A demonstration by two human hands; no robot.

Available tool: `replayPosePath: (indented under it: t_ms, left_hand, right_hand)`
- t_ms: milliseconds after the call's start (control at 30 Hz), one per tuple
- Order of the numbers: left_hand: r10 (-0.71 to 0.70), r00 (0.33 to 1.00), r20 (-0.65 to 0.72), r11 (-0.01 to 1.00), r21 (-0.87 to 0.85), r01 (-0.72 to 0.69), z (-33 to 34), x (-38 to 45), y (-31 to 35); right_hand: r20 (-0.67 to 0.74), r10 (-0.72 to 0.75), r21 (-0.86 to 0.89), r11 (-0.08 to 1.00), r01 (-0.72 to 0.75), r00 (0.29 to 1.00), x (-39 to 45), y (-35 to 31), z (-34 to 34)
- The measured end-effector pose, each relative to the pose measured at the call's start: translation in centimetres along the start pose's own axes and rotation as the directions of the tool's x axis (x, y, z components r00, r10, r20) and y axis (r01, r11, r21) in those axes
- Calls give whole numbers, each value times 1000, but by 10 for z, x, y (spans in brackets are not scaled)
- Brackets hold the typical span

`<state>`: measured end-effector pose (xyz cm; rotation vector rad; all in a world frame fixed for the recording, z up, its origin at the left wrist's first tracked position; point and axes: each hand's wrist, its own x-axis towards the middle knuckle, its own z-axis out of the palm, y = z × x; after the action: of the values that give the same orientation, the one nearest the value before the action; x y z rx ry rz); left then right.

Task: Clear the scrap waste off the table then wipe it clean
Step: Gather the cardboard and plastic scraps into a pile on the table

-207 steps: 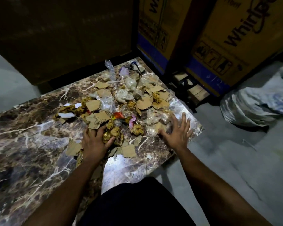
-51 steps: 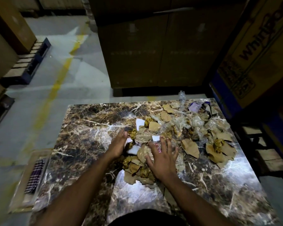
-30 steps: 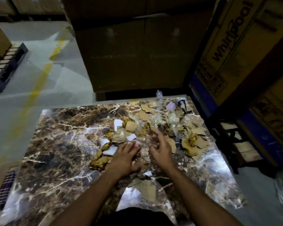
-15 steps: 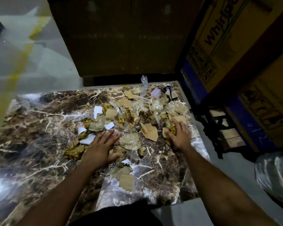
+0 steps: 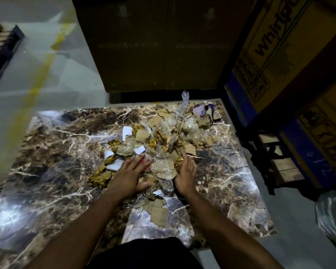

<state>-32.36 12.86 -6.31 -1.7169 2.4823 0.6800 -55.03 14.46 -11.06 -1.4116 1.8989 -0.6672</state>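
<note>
A heap of scrap waste (image 5: 163,140) lies on the brown marble table (image 5: 52,171): torn cardboard bits, crumpled clear plastic, gold foil and white paper. My left hand (image 5: 130,175) rests flat on the near left side of the heap, fingers spread. My right hand (image 5: 185,171) stands on edge against the heap's near right side, fingers straight. A loose cardboard piece (image 5: 158,215) lies nearer me, between my forearms.
Large cardboard appliance boxes (image 5: 279,45) stand behind and to the right of the table. A wooden pallet (image 5: 281,162) sits on the floor to the right, with a plastic sack (image 5: 334,216) beyond it. Grey floor with a yellow line (image 5: 37,80) lies to the left.
My right hand has moved left from the heap's right edge to its near middle, pushing scraps inward. My left hand stays on the scraps. The camera has tilted slightly.
</note>
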Motion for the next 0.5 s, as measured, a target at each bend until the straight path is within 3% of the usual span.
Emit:
replayPosePath:
  t_ms: [100,300,500]
  left_hand:
    - [3,1000,1,1000,-4,-3,0,0,-1]
    - [-3,1000,-16,1000,-10,3,-5,7,4]
    - [-21,999,-26,1000,-3,21,-9,12,10]
  right_hand:
    - [-17,-57,107,993,58,998,-2,9,-18]
    - [-71,-68,25,997,70,995,9,13,-59]
    - [-149,-231,-95,971,219,961,60,5,-97]
